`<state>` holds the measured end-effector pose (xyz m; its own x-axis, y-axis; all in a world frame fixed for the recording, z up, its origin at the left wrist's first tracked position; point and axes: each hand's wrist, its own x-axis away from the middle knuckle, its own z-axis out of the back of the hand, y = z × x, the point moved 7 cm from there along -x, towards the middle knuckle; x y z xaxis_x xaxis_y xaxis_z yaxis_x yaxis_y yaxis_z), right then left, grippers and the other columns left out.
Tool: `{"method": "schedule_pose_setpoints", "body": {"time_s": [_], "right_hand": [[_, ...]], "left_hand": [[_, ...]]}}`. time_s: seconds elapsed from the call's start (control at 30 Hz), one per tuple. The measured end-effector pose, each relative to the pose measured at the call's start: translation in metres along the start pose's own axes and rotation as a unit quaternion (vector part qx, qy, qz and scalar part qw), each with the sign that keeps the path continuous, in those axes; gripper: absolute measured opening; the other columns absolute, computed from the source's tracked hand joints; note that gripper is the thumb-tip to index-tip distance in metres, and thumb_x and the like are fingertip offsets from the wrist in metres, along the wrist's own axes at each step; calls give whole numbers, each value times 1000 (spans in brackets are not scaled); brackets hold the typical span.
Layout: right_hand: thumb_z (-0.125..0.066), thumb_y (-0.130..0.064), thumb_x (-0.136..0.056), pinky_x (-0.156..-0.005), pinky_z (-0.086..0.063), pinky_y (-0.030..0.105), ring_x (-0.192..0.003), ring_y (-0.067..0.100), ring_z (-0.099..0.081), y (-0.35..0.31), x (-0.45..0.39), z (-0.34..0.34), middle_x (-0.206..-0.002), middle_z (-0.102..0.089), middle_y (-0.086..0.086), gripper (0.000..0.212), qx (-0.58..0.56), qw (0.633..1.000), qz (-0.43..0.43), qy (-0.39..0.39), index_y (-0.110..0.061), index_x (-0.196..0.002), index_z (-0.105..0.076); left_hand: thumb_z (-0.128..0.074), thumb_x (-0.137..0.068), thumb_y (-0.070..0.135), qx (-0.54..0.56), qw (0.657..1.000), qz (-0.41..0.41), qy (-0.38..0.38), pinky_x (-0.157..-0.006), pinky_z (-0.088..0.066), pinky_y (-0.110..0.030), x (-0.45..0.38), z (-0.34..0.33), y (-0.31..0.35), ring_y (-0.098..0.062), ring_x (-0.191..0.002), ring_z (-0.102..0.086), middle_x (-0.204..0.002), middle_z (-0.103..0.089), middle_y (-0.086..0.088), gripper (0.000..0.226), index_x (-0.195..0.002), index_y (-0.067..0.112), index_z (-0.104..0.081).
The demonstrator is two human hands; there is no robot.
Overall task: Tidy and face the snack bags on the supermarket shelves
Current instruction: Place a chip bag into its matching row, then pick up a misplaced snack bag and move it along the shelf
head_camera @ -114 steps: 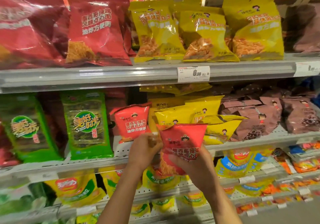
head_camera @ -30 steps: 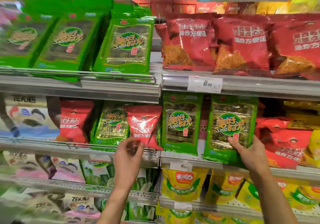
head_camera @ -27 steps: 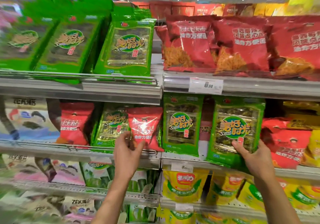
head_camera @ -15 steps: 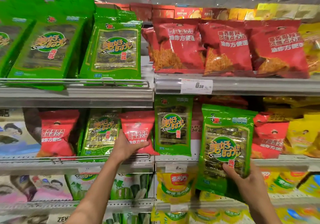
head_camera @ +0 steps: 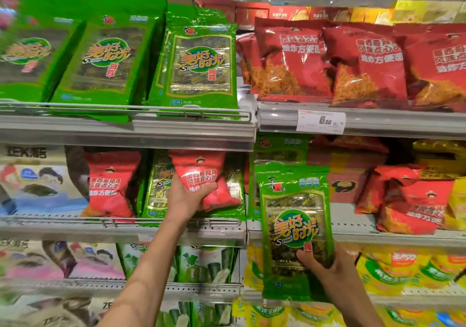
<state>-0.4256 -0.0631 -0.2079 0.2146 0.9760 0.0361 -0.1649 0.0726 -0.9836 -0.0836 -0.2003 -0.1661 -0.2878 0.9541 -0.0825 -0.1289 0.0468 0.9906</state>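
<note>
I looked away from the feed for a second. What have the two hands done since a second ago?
The right hand has pulled the green seaweed pack off the middle shelf, down and towards the camera. The left hand, then open below the small red snack bag, now grips it. The other bags stayed where they were.

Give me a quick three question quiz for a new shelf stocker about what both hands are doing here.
1. True or false: the left hand grips a small red snack bag.
2. What does the right hand hold? A) green seaweed pack B) yellow bag C) price tag
3. Fill in: the seaweed pack is held ___ the shelf, not on it.

Key: 1 true; 2 A; 3 in front of.
</note>
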Motion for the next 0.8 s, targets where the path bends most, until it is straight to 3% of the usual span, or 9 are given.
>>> {"method": "schedule_pose_setpoints", "body": {"time_s": [0.13,0.2,0.3,0.37,0.43,0.5,0.53,0.7,0.8], "right_hand": [[-83,-40,-72,-84,-59,36,-98,13,-72,-9,-2,-47,-104,-77,-6,48,30,997,-10,-66,-28,-116,-66],[-81,-45,-72,-76,-54,25,-90,5,-72,-19,-4,-75,-95,-77,-14,41,50,993,-15,-104,-31,-108,-67],[-83,-35,-80,-69,-50,28,-85,18,-70,-37,-17,-113,-85,-76,-3,24,101,987,-6,-124,-20,-95,-71],[-84,-24,-81,-69,-50,27,-91,26,-68,-46,-31,-137,-95,-74,4,27,64,990,-21,-127,-11,-99,-69],[-84,-24,-81,-75,-50,24,-110,27,-61,-58,-46,-160,-117,-66,3,47,20,989,-64,-133,-9,-118,-60],[-83,-31,-83,-100,-42,30,-135,28,-46,-71,-67,-177,-149,-47,9,85,8,990,-75,-123,-8,-150,-36],[-82,-32,-83,-107,-37,33,-141,30,-41,-79,-80,-183,-157,-38,12,94,3,992,-63,-110,-6,-155,-27],[-81,-32,-85,-109,-38,39,-139,36,-43,-98,-120,-192,-154,-42,21,89,24,999,-28,-22,4,-150,-32],[-79,-34,-86,-110,-38,41,-139,38,-43,-87,-125,-192,-152,-43,22,86,48,998,-36,-8,3,-149,-34]], "left_hand": [[-93,-64,23,-11,999,-5,35,-70,-61,-41,12,39,-1,-22,-79,-75,-83,-77,1,41,-98,13,-72],[-93,-65,22,-14,999,2,50,-70,-60,-40,20,63,-4,-21,-79,-75,-84,-77,0,39,-97,13,-73],[-92,-66,15,1,997,17,71,-55,-57,-31,37,102,-12,-18,-66,-72,-75,-77,-1,33,-93,9,-74],[-90,-68,11,14,996,29,85,-49,-55,-27,51,125,-17,-15,-59,-70,-71,-75,-2,31,-93,8,-73],[-89,-69,7,-9,994,17,104,-44,-49,-18,63,144,-20,-4,-52,-65,-63,-73,5,27,-90,8,-72],[-87,-70,2,-22,992,14,123,-39,-43,-12,73,157,-23,4,-45,-59,-54,-68,13,23,-85,8,-70],[-86,-70,0,-18,992,17,124,-38,-42,-11,78,162,-25,5,-44,-59,-53,-68,14,23,-85,7,-70],[-88,-68,2,-40,991,18,124,-43,-48,-16,91,175,-32,-2,-49,-64,-62,-73,4,23,-82,9,-72],[-88,-68,3,-36,992,27,119,-41,-48,-19,93,177,-39,-6,-49,-65,-64,-74,-2,23,-84,5,-72]]}}
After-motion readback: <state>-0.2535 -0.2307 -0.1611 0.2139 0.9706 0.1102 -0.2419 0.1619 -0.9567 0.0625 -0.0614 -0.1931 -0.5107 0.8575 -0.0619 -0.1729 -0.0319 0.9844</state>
